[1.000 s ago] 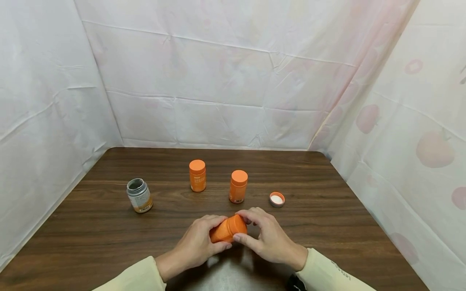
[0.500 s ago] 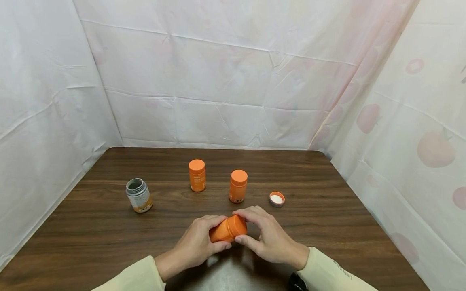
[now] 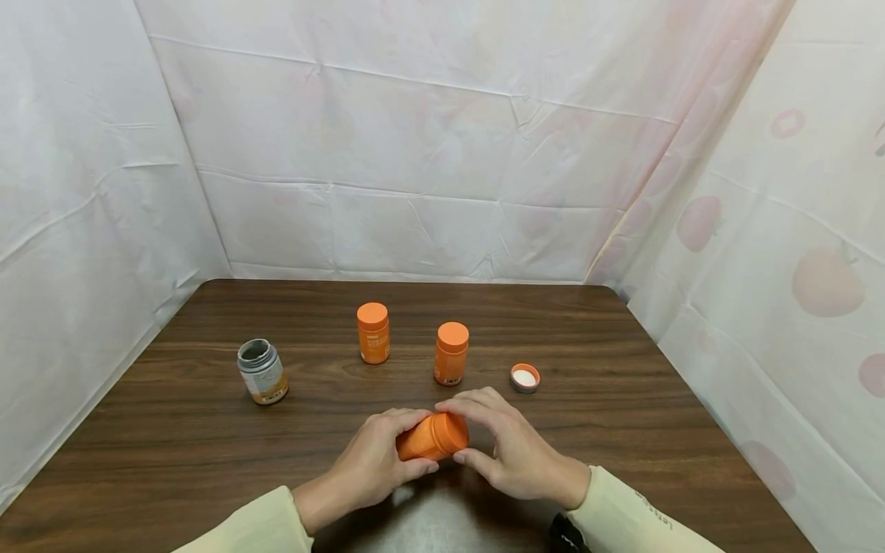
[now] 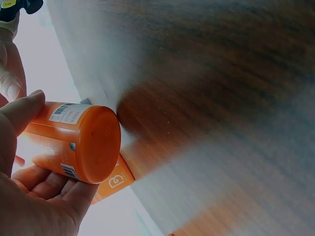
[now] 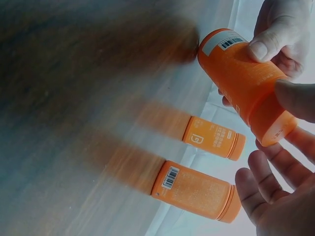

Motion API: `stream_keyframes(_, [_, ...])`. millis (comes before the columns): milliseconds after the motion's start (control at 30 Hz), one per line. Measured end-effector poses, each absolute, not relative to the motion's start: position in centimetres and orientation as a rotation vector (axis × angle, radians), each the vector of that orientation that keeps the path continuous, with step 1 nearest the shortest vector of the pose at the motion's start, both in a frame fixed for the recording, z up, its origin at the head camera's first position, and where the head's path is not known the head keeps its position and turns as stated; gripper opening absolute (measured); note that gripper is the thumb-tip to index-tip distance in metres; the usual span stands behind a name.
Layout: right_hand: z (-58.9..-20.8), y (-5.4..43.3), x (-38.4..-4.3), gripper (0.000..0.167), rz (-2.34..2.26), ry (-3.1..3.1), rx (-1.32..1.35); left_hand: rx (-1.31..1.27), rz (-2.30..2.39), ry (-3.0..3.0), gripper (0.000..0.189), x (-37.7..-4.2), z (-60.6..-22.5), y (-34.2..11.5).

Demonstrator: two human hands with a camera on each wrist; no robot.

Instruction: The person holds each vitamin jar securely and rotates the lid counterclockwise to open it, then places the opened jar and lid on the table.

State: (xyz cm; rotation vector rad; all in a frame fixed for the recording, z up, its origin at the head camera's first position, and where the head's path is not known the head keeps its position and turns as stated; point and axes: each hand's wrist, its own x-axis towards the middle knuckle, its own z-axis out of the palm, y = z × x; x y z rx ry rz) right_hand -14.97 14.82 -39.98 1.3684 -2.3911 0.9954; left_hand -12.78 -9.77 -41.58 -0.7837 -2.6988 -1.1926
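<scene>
My left hand [image 3: 373, 461] grips the body of an orange bottle [image 3: 418, 439], which lies tilted low over the table with its lid end toward the right. The orange lid [image 3: 451, 432] sits on the bottle. My right hand [image 3: 512, 453] has its thumb and index finger at opposite sides of this lid, the other fingers loosely bent. In the left wrist view the bottle's round base [image 4: 102, 145] and barcode label [image 4: 68, 113] face the camera. The right wrist view shows my right thumb [image 5: 298, 98] over the lid's edge.
Two lidded orange bottles stand beyond my hands, one left [image 3: 374, 334] and one right [image 3: 452, 355]. A grey, lidless jar [image 3: 263, 373] stands at the left of the dark wooden table [image 3: 588, 330]. An upturned lid [image 3: 525, 379] with a white inside lies at the right.
My right hand has turned slightly about the lid: its index fingertip has shifted left over the top, its thumb tip right. The left hand and the bottle have stayed nearly still.
</scene>
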Motion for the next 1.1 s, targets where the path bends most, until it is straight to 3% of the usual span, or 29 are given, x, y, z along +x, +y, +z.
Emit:
stream_keyframes(467, [-39.76,14.72,-14.98,0.077,0.992,-2.380,1.372,-0.791,-1.262,-2.687,0.055,-12.67,-41.51,-9.84])
stream_keyframes(767, [-39.90,14.46,-14.87,0.067,1.032,-2.385,1.291,-0.791,-1.292,-2.689,0.050,-12.71,-41.56,-9.91])
stream_keyframes(1100, [-40.06,13.96,-14.38,0.053,1.031,-2.560,0.983,-0.776,-1.323,-2.690,0.050,-12.75,-41.59,-9.87])
